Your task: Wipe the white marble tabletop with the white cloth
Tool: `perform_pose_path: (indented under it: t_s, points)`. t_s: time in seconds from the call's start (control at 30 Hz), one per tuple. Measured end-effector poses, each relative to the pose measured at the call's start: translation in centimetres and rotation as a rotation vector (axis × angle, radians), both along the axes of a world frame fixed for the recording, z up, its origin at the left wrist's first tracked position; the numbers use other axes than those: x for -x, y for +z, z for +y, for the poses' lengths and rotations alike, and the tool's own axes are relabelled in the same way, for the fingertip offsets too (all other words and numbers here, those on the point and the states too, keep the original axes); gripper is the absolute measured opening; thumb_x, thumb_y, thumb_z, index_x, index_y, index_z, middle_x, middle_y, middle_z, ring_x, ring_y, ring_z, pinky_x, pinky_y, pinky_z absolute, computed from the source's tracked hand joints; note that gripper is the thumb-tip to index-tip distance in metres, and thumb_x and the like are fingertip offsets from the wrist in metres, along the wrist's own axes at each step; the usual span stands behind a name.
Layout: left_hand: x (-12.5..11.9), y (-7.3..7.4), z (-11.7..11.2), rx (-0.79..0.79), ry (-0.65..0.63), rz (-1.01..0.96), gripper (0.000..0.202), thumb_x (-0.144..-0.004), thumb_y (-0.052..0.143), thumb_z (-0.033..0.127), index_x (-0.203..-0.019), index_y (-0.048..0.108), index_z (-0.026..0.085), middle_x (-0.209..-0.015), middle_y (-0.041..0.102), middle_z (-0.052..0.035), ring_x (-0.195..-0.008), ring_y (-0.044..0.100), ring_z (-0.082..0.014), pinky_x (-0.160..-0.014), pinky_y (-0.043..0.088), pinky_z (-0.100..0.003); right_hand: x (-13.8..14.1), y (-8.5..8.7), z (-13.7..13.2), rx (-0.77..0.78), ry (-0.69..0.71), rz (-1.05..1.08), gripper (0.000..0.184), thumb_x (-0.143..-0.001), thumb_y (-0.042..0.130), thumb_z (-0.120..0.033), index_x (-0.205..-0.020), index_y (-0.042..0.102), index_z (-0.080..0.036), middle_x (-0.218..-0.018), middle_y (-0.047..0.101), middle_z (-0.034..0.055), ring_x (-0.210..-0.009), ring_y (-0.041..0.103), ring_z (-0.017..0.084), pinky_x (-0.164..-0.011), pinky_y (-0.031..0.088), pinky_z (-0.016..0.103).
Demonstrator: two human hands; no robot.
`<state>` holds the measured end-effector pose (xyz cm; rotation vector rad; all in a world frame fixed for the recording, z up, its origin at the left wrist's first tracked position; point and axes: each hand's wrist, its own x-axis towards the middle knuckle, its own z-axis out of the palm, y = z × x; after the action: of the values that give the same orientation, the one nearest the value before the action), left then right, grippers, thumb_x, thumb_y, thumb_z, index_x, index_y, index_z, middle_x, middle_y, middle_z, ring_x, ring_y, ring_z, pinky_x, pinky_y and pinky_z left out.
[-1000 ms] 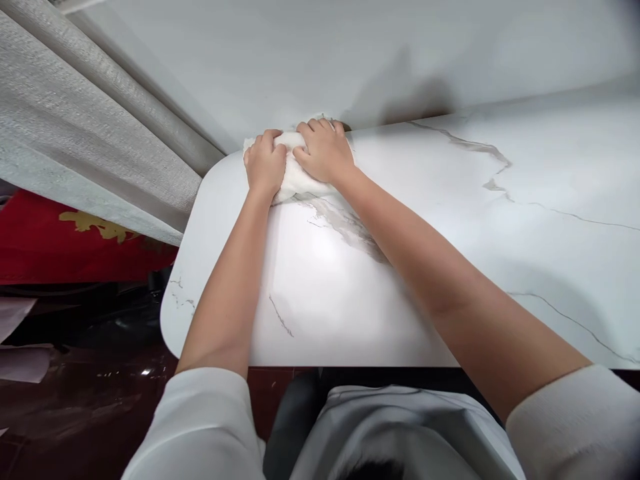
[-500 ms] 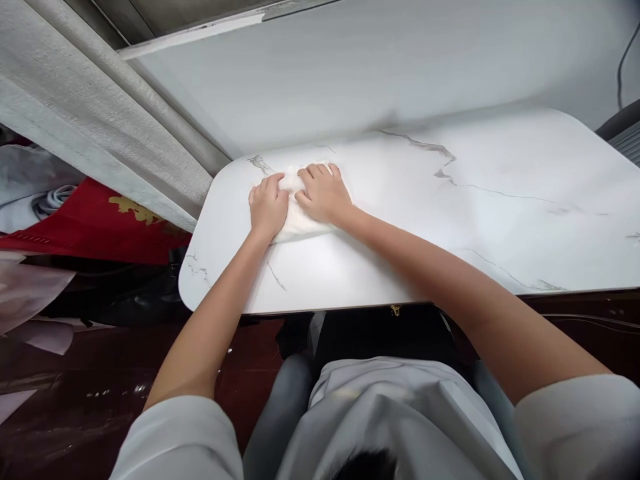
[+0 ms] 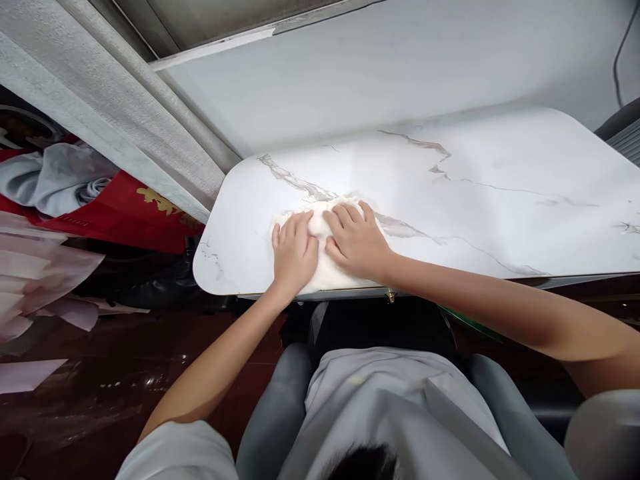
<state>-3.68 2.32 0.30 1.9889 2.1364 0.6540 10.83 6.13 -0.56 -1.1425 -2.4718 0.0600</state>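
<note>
A soft, fuzzy white cloth (image 3: 327, 270) lies on the white marble-patterned tabletop (image 3: 500, 153), reaching close to its front edge. My left hand (image 3: 295, 250) presses on the cloth's left side, fingers bent and gripping it. On the right part, my right hand (image 3: 357, 240) rests with its fingers curled over the far side of the cloth. The two thumbs are close, with a strip of cloth showing between them. The palms and the hands hide much of the cloth.
Behind the table stands a pale wall panel (image 3: 350, 80). A grey curtain (image 3: 125, 100) hangs at the left corner. Left of it are a red bag (image 3: 120, 213) with a gold pattern and pale sheets (image 3: 45, 267). A dark cable (image 3: 617, 67) hangs at the right.
Both hands and the cloth have moved toward me, from the back of the tabletop to near its front edge. My elbows have bent outward, and the view has shifted slightly.
</note>
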Motion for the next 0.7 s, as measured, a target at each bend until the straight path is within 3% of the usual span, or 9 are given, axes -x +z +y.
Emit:
perform_pose_path:
  t_s: [0.2, 0.33, 0.47, 0.7]
  points:
    - [-2.8, 0.1, -2.3, 0.007, -0.098, 0.024, 0.052, -0.091, 0.031, 0.021, -0.141, 0.045, 0.025, -0.148, 0.048, -0.011, -0.145, 0.036, -0.0236, -0.125, 0.013, -0.052, -3.4, 0.2, -2.2, 0.001, 0.006, -0.014, 0.05, -0.093, 0.033, -0.03, -0.134, 0.054, -0.011, -0.133, 0.055, 0.0192, -0.126, 0.046, 0.034, -0.112, 0.025, 0.057]
    - [-3.5, 0.2, -1.4, 0.039, -0.14, 0.053, 0.052, -0.093, 0.032, 0.022, -0.143, 0.042, 0.026, -0.149, 0.047, -0.0118, -0.145, 0.034, -0.0241, -0.124, 0.011, -0.054, -4.1, 0.3, -1.2, 0.029, 0.015, -0.021, 0.047, -0.092, 0.035, -0.032, -0.13, 0.057, -0.014, -0.132, 0.056, 0.0182, -0.126, 0.046, 0.034, -0.111, 0.027, 0.057]
    - [-3.7, 0.3, 1.9, 0.047, -0.13, 0.07, 0.051, -0.092, 0.035, 0.021, -0.142, 0.044, 0.026, -0.148, 0.048, -0.0117, -0.144, 0.036, -0.025, -0.124, 0.011, -0.054, -4.0, 0.2, 2.1, 0.057, 0.005, -0.027, 0.045, -0.092, 0.035, -0.033, -0.128, 0.056, -0.015, -0.13, 0.056, 0.0174, -0.124, 0.046, 0.034, -0.11, 0.026, 0.057]
    - [-3.8, 0.0, 11.3, 0.01, -0.082, -0.037, 0.044, -0.094, 0.04, 0.021, -0.136, 0.05, 0.031, -0.142, 0.052, -0.007, -0.143, 0.037, -0.0262, -0.124, 0.009, -0.051, -3.7, -0.7, 11.6, 0.057, -0.022, 0.029, 0.045, -0.095, 0.034, -0.035, -0.13, 0.052, -0.014, -0.132, 0.054, 0.0159, -0.125, 0.045, 0.034, -0.109, 0.024, 0.055]
